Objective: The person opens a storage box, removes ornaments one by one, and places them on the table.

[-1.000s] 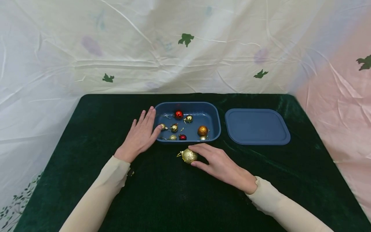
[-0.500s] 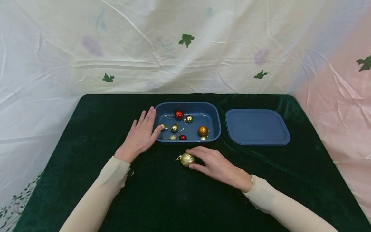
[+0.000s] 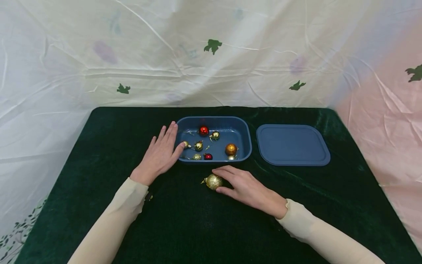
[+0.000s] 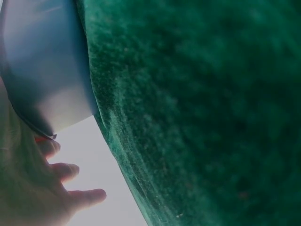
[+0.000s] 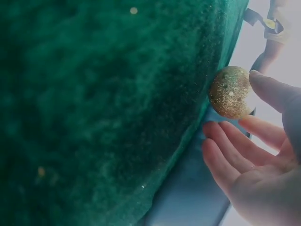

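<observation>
My right hand (image 3: 247, 187) pinches a gold glitter Christmas bauble (image 3: 214, 182) between thumb and fingers, in front of the blue box (image 3: 249, 143). The bauble's gold hanging loop points left. In the right wrist view, thumb and index finger touch the bauble (image 5: 230, 92), while the other fingers sit apart from it. My left hand (image 3: 158, 157) lies at the box's left end with straight fingers, its thumb over the rim. Inside the box are a red bauble (image 3: 203, 130), a dark red bauble (image 3: 208, 156), an orange glitter bauble (image 3: 231, 149) and several small gold ones.
A flat blue lid (image 3: 293, 145) lies to the right of the box. Both rest on a dark green velvet cloth (image 3: 204, 227) covering the table. Pale fabric (image 3: 158, 44) hangs behind and at the sides.
My right hand has shifted slightly toward me and to the left with the gold bauble, then almost stopped. The left hand and the box have stayed in place.
</observation>
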### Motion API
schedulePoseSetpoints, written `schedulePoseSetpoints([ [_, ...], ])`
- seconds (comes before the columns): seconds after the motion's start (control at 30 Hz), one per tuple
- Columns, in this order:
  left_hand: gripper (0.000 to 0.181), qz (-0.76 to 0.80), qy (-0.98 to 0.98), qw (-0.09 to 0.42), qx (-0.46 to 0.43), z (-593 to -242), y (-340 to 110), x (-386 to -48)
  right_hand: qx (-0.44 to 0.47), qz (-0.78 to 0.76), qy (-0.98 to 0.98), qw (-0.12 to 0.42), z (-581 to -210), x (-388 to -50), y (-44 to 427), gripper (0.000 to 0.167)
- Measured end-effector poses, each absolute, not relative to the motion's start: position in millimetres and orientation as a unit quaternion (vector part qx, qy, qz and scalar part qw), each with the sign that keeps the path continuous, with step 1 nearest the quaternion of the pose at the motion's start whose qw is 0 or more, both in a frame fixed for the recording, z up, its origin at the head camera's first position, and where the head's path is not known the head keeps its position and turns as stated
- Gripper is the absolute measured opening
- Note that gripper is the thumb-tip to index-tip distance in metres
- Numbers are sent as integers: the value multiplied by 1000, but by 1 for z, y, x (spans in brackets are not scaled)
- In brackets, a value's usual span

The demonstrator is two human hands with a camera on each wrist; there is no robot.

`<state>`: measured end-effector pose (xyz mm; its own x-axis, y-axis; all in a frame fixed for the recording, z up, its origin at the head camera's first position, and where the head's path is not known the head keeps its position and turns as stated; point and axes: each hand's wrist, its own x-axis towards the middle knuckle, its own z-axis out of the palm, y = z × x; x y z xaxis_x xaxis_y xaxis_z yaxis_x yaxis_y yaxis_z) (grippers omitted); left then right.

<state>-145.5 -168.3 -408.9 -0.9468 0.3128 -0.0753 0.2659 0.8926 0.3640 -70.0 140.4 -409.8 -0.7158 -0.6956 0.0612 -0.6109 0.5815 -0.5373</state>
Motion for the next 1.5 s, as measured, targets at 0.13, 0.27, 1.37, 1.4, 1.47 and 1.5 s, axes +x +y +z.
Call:
schedulePoseSetpoints([
  [0.13,82,176,971,66,150,-409,-168,-146,-378,-253,890,24,-405,-66,144,52],
  [0.27,82,176,971,66,151,-409,-168,-147,-379,-250,890,-42,-398,-65,147,43],
  [1.37,83,176,971,60,149,-411,-168,-145,-342,-301,882,-120,-382,-138,152,35],
  [1.4,83,176,971,62,149,-411,-167,-144,-345,-296,884,-115,-381,-141,152,36],
  [1.47,83,176,971,61,149,-411,-167,-144,-350,-284,887,-104,-381,-145,151,37],
  [1.5,83,175,971,62,148,-411,-167,-144,-353,-276,889,-99,-380,-147,151,38],
])
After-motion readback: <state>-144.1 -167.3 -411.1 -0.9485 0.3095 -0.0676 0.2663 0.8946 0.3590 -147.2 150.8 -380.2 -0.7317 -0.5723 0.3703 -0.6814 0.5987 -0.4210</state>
